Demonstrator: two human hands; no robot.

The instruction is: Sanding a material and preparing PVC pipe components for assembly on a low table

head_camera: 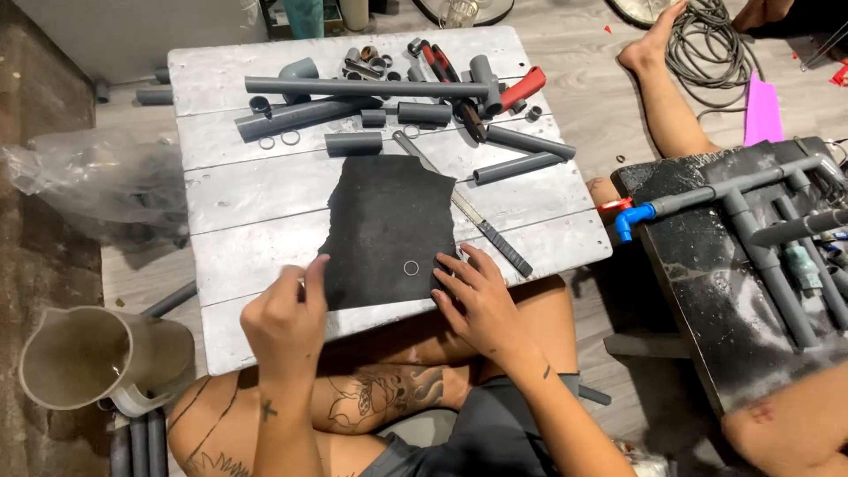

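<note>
surface: whitewashed wood planks, worn, matt | sheet at centre: black, rough, gritty, torn edges | pipes at 12 o'clock: grey plastic, smooth, dull | ring on sheet: thin, grey | jug at 8 o'clock: grey plastic, scuffed

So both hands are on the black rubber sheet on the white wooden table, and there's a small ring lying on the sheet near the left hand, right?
Not quite. In the head view the small ring lies on the black sheet near the right hand, not the left hand. Both hands do touch the sheet on the white table.
</note>
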